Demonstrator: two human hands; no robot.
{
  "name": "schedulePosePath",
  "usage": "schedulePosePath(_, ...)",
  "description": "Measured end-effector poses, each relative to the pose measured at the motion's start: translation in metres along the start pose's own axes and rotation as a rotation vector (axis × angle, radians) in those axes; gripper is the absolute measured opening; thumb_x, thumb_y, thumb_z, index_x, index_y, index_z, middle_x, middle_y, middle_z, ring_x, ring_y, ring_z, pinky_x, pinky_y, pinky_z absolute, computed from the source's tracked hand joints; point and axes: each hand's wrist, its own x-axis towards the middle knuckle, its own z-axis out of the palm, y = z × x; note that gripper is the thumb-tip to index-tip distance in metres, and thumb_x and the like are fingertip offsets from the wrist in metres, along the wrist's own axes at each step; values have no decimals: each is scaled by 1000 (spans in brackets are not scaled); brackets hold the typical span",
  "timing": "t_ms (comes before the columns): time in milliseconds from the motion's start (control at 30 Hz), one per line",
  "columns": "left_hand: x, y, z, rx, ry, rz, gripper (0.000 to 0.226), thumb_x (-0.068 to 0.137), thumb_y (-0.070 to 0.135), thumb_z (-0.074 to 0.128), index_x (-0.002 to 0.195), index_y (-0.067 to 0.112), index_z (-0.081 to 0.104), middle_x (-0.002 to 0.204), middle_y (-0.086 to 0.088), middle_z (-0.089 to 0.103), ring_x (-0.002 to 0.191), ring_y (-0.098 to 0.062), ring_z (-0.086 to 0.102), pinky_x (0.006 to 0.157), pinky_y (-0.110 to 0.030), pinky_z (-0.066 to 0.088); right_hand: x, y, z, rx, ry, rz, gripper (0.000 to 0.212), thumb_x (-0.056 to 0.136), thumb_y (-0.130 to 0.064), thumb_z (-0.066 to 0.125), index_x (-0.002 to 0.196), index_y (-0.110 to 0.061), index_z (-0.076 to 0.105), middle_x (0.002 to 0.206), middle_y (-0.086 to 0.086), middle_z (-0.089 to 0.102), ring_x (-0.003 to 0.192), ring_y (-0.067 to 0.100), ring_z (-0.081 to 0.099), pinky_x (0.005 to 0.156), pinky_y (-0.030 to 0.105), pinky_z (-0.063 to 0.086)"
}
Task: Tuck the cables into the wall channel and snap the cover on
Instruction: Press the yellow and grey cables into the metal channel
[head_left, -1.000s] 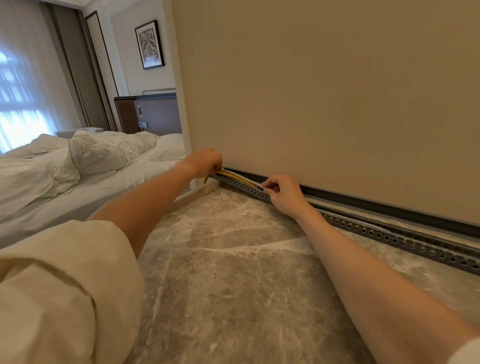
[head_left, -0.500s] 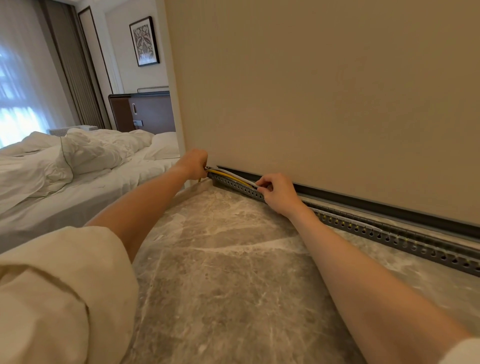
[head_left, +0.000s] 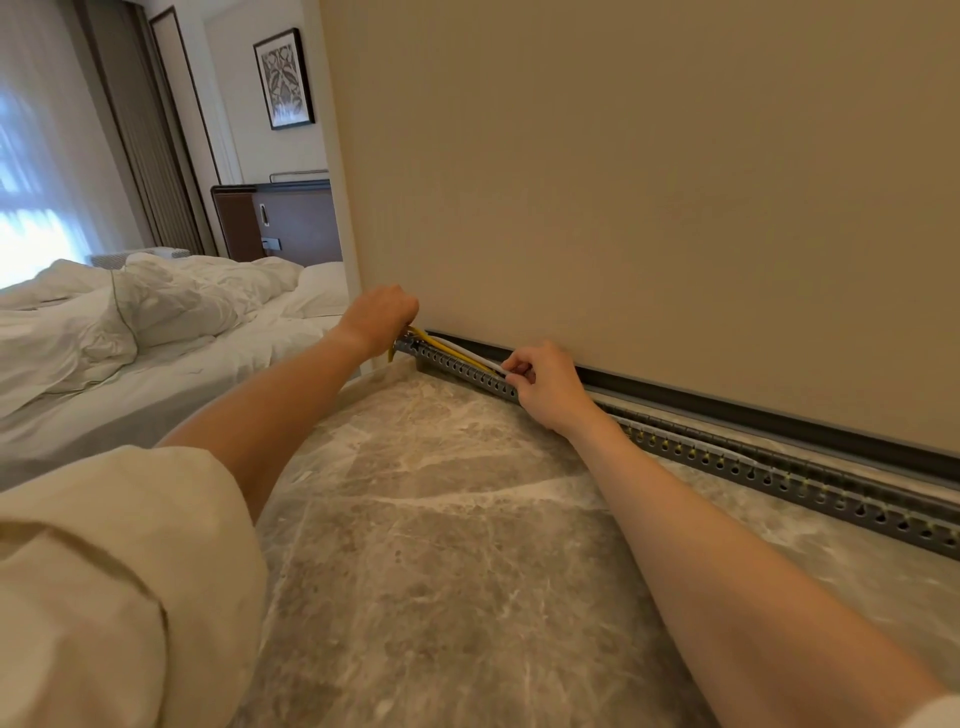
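Observation:
A grey slotted wall channel (head_left: 727, 460) runs along the foot of the beige wall, on a marble top. Yellow and white cables (head_left: 457, 352) rise out of its left end. My left hand (head_left: 382, 314) is closed around the cable ends at the channel's left tip. My right hand (head_left: 548, 382) pinches the same cables farther right, pressing them against the channel's top edge. Right of that hand the cables lie inside the channel. No cover is in view.
The grey-brown marble surface (head_left: 441, 545) stretches from me to the wall. A bed with rumpled white bedding (head_left: 156, 332) lies to the left, below the marble's edge. A dark strip (head_left: 779, 415) runs along the wall above the channel.
Both hands stay at the channel's left end. The left hand has shifted a little left and closed over the cable ends; the right hand keeps its pinch.

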Motion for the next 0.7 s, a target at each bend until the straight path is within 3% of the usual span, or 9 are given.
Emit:
schedulePosePath(167,0,-3,7,-225,8,-87,16,87,-2,57,93,1,71,97,-19,69,86,-31,63,79,-38,52,-2,-1,-2,-27,-13,-18,23,92,-7,56,112,-11,64,103,5,47,87,13,47,84,23,38)
schedulePosePath(300,-5,-2,5,-285,-44,-101,18,86,4,56,93,0,72,94,-18,71,81,-28,62,75,-33,49,-4,-4,-4,-51,-26,-47,30,92,-4,52,117,-17,62,99,3,47,87,12,45,82,24,36)
schedulePosePath(500,-17,6,-3,-142,-142,-51,19,81,12,52,79,-1,66,82,-20,66,64,-28,52,59,-35,49,-2,-6,-3,-92,-50,-31,29,95,-8,48,115,-16,66,99,5,46,87,15,46,81,25,38)
schedulePosePath(700,-19,10,-7,-38,-180,13,26,83,21,49,89,3,67,92,-14,65,85,-26,54,62,-30,38,-2,-7,-3,-178,-114,-31,32,89,-10,57,119,-18,65,99,3,38,82,18,46,81,25,39)
